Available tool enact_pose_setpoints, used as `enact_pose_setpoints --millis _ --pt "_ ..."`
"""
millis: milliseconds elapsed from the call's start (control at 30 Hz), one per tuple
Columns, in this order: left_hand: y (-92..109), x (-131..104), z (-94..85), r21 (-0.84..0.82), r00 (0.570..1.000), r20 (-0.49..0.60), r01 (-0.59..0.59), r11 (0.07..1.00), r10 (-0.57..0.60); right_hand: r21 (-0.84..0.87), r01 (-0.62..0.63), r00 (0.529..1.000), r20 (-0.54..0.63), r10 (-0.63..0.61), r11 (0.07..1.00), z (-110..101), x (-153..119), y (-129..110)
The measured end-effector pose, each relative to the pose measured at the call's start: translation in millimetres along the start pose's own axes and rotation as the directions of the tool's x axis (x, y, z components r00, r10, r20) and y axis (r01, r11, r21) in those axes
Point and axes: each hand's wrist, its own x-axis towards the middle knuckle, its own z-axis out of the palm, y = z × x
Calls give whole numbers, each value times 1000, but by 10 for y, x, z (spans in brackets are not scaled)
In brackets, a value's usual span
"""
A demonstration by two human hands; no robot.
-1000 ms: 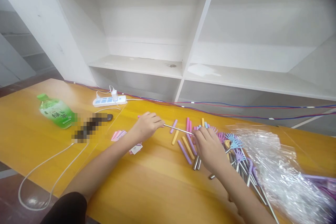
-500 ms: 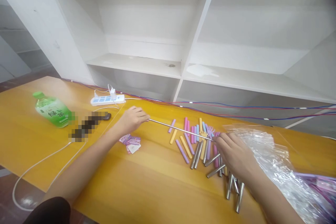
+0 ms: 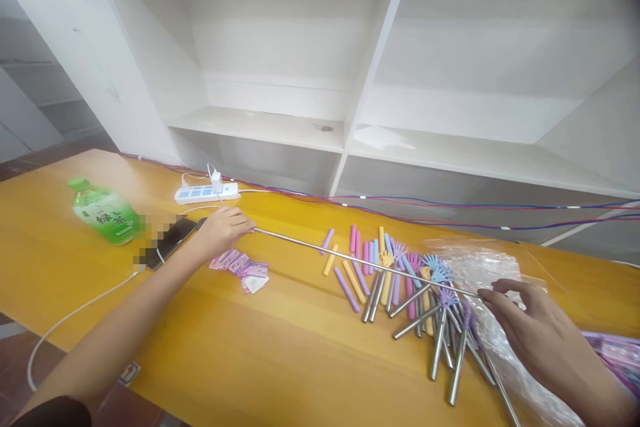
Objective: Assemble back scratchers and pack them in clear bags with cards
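Note:
A long thin metal rod (image 3: 345, 255) stretches between my two hands above the table. My left hand (image 3: 223, 230) is closed on its left end, over the small purple cards (image 3: 245, 265). At the rod's right end, my right hand (image 3: 533, 327) pinches it between thumb and fingers. Beneath the rod lie pink, yellow, purple and blue tubes (image 3: 346, 288), and several metal tubes (image 3: 440, 343), some with small hand-shaped plastic heads (image 3: 439, 270) in blue, purple, pink and yellow.
Clear plastic bags (image 3: 480, 267) lie at the right, beside purple packaging (image 3: 613, 350). A green bottle (image 3: 107, 213), a phone (image 3: 173, 241) and a power strip (image 3: 207, 193) are on the left. Cables (image 3: 400, 203) run along the back edge below white shelves (image 3: 260, 127).
My hands have moved apart, the left one leftward and the right one further right, and the rod between them is longer. More cards and hand-shaped heads are now visible.

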Motion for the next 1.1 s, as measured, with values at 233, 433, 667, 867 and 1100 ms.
enact_pose_setpoints --millis 233,433,667,867,1100 --pt "60 89 -33 -112 993 -114 7 994 -20 30 -398 917 -24 398 917 -49 -66 -107" --pt "114 99 -19 -96 994 -103 17 995 -27 169 -598 801 83 593 784 -89 -42 -48" --pt "157 80 46 -94 995 -84 39 995 -47 317 -769 634 275 723 555 -166 -11 -14" --pt "147 57 90 -108 996 -71 51 993 -59 280 -855 516 394 761 436 -304 85 -28" --pt "121 27 110 -122 994 -92 45 991 -57 198 -838 545 328 772 508 -279 58 -26"
